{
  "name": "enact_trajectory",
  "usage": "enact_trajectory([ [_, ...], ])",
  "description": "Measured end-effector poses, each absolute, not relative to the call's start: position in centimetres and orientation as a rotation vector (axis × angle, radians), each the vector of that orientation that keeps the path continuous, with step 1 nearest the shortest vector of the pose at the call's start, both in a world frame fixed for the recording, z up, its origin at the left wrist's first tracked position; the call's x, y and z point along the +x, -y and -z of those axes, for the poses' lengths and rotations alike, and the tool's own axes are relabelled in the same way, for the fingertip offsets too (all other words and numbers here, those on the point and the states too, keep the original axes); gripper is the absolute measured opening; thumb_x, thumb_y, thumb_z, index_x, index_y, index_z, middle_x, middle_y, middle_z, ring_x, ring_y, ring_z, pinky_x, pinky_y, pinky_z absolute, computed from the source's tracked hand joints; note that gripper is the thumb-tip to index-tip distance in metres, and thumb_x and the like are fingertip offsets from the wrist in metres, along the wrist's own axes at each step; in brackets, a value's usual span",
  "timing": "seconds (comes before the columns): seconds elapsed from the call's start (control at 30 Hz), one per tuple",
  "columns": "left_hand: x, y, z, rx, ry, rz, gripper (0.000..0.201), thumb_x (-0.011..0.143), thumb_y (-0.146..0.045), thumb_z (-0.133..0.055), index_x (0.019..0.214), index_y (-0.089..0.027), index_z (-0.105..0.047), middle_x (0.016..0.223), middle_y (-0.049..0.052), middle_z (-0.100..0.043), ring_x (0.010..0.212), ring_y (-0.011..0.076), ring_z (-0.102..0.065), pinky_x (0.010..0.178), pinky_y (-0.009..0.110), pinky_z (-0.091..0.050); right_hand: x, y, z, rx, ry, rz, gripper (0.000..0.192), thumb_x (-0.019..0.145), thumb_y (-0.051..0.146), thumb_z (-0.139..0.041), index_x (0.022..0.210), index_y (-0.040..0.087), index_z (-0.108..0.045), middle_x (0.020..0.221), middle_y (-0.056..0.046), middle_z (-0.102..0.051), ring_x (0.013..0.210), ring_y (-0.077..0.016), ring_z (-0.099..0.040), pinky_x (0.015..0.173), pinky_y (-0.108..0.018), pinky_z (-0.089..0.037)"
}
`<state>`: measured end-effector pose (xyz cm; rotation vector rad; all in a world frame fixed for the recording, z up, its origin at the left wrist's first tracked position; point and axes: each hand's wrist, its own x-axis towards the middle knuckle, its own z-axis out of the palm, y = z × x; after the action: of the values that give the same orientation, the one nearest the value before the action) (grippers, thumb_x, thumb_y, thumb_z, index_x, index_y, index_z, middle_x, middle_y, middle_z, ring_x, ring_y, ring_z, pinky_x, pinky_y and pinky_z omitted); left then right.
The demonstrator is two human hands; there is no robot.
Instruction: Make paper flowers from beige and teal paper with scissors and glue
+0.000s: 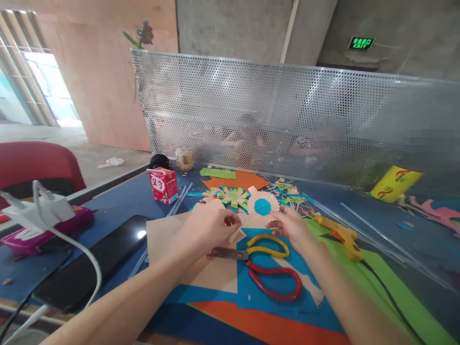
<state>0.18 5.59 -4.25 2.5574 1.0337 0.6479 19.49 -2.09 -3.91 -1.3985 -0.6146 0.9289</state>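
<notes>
A pale paper flower (252, 202) with a round, notched blue paper centre (262, 207) is in the middle of the work area. My right hand (292, 225) pinches its right edge between thumb and fingers. My left hand (214, 223) is curled just left of the flower, its fingertips drawn together; whatever they hold is too small or hidden to name. Beneath my hands lie scissors (241, 255) with one yellow and one red handle, blades pointing left over a beige paper sheet (215, 279). Behind my left hand is a layered green, blue and cream paper flower (233, 195).
A yellow glue gun (341, 235) rests on green paper at right, its cord trailing forward. Clear glue sticks (359, 235) lie beyond it. At left are a red drink carton (163, 186), a black phone (97, 261) and a charger (39, 213) with cables. A perforated metal screen (280, 110) borders the back.
</notes>
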Motion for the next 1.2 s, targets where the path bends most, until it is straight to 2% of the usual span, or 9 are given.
enact_trajectory([
  [0.1,0.2,-6.1,4.7,2.573,-1.056,-0.728,0.018,0.074,-0.035,-0.054,0.083,-0.028,-0.067,0.081,0.001,-0.066,0.068,0.0156,-0.056,0.059,0.024,-0.039,19.5,2.1,3.9,-1.386,0.617,-0.932,0.022,0.072,0.006,-0.056,0.080,0.020,-0.042,0.048,0.007,-0.053,0.041,-0.0139,-0.061,0.029,-0.017,-0.042],
  [0.2,0.3,-6.2,4.8,2.541,-1.078,-0.841,0.017,0.075,-0.038,-0.053,0.079,-0.024,-0.062,0.081,0.002,-0.064,0.070,0.0162,-0.056,0.059,0.024,-0.039,19.6,2.1,4.1,-1.369,0.623,-0.945,0.023,0.069,0.007,-0.059,0.079,0.020,-0.042,0.049,0.007,-0.053,0.041,-0.0147,-0.061,0.029,-0.018,-0.043],
  [0.33,0.3,-5.8,4.6,2.522,-1.132,-0.882,0.029,0.082,-0.047,-0.044,0.071,-0.021,-0.051,0.074,0.002,-0.061,0.065,0.0153,-0.055,0.055,0.024,-0.036,19.7,2.1,4.3,-1.311,0.641,-0.944,0.027,0.066,0.009,-0.063,0.079,0.021,-0.042,0.053,0.007,-0.054,0.044,-0.0149,-0.063,0.031,-0.018,-0.044],
  [0.47,0.2,-5.4,4.1,2.601,-1.107,-0.830,0.031,0.085,-0.044,-0.039,0.067,-0.020,-0.049,0.070,0.002,-0.059,0.063,0.0152,-0.055,0.054,0.025,-0.034,19.4,2.4,3.8,-1.236,0.653,-0.929,0.028,0.064,0.011,-0.064,0.079,0.021,-0.043,0.058,0.006,-0.056,0.051,-0.0140,-0.065,0.034,-0.016,-0.045],
  [0.6,0.3,-5.4,4.2,2.442,-1.052,-0.900,0.029,0.082,-0.048,-0.046,0.072,-0.021,-0.051,0.074,0.002,-0.061,0.071,0.0169,-0.057,0.060,0.026,-0.040,18.0,2.8,3.2,-1.182,0.704,-0.995,0.024,0.062,0.014,-0.063,0.081,0.020,-0.049,0.065,0.004,-0.060,0.055,-0.0148,-0.066,0.037,-0.018,-0.047],
  [0.8,1.1,-6.3,5.6,2.112,-1.036,-1.046,0.029,0.079,-0.049,-0.052,0.079,-0.021,-0.048,0.075,0.001,-0.060,0.071,0.0153,-0.058,0.061,0.027,-0.045,15.5,3.6,3.4,-1.201,0.949,-1.163,0.026,0.062,0.025,-0.067,0.084,0.022,-0.054,0.072,0.002,-0.063,0.052,-0.0188,-0.066,0.035,-0.024,-0.047],
  [0.9,1.4,-6.5,6.1,2.068,-0.994,-1.031,0.027,0.077,-0.046,-0.055,0.080,-0.021,-0.048,0.076,0.002,-0.061,0.072,0.0155,-0.059,0.062,0.028,-0.046,15.5,3.6,3.8,-1.327,1.015,-1.093,0.019,0.068,0.032,-0.064,0.080,0.023,-0.053,0.068,0.002,-0.062,0.047,-0.0190,-0.064,0.031,-0.024,-0.043],
  [1.03,1.3,-6.2,6.1,2.041,-0.944,-1.009,0.028,0.074,-0.045,-0.060,0.081,-0.020,-0.050,0.076,0.002,-0.062,0.068,0.0150,-0.059,0.061,0.028,-0.046,16.0,3.3,4.3,-1.429,1.084,-0.979,0.011,0.072,0.031,-0.060,0.075,0.022,-0.054,0.061,0.003,-0.061,0.041,-0.0160,-0.061,0.030,-0.021,-0.037],
  [1.2,1.2,-6.2,6.0,1.978,-0.873,-1.017,0.031,0.065,-0.041,-0.069,0.078,-0.020,-0.051,0.067,-0.002,-0.059,0.060,0.0127,-0.055,0.054,0.024,-0.042,16.4,3.1,4.7,-1.473,1.218,-0.927,0.017,0.073,0.037,-0.059,0.075,0.021,-0.052,0.056,0.003,-0.061,0.045,-0.0159,-0.062,0.034,-0.021,-0.040],
])
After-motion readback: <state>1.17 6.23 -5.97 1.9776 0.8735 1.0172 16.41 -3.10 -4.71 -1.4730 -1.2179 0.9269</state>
